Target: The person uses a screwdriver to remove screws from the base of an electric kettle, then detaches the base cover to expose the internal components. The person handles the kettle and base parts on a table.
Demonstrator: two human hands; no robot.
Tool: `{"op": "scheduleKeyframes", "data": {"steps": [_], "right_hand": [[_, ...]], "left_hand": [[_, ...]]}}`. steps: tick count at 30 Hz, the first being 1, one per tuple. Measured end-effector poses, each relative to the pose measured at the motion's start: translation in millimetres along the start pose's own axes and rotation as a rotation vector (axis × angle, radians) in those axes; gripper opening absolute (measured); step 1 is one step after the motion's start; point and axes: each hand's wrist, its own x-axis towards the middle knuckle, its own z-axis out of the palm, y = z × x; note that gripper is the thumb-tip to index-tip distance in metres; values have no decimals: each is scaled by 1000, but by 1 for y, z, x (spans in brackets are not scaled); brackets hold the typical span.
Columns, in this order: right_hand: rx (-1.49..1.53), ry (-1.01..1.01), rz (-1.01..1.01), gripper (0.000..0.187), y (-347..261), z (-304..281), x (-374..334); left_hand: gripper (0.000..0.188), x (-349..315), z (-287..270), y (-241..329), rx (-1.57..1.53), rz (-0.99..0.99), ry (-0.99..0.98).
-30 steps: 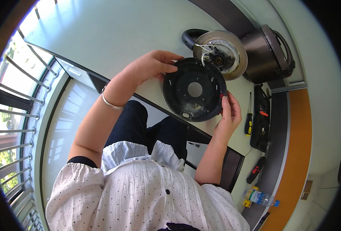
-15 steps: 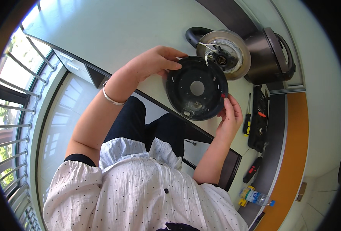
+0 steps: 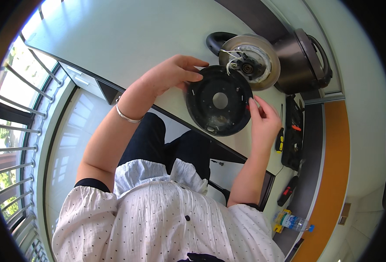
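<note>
A round black plastic base cover [image 3: 219, 101] with a hole in its middle is held up over the white table [image 3: 114, 39]. My left hand [image 3: 169, 76] grips its upper left rim. My right hand [image 3: 264, 121] pinches its right rim with the fingertips. Just behind the cover lies an upturned kettle [image 3: 249, 61] with its metal underside, white wires and a black handle showing.
A dark cylindrical pot [image 3: 304, 61] stands to the right of the kettle. An open black tool case [image 3: 293, 131] with screwdrivers lies at the table's right edge, with a yellow-handled tool [image 3: 280, 143] beside it. A plastic bottle [image 3: 293, 222] sits low right.
The black cover has tilted and shifted slightly in my hands, and my right hand's fingers have moved up along its right rim. The kettle has not moved.
</note>
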Motion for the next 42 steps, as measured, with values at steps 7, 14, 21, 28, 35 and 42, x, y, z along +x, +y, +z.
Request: {"op": "scheduleKeyframes", "data": {"steps": [7, 14, 21, 28, 35, 42], "right_hand": [[-497, -270, -244, 15, -20, -1, 20], [-840, -489, -232, 11, -31, 8, 28], [-791, -486, -257, 9, -15, 17, 33], [-323, -403, -131, 10, -8, 3, 32], [236, -442, 219, 13, 11, -11, 38], [489, -492, 418, 11, 11, -21, 35]], "left_hand": [[44, -3, 2, 6, -5, -25, 14], [45, -3, 1, 4, 22, -30, 11], [45, 0, 0, 2, -16, -22, -11], [44, -4, 1, 4, 12, -33, 36], [44, -3, 3, 6, -20, -34, 17], [42, -4, 1, 6, 4, -29, 9]]}}
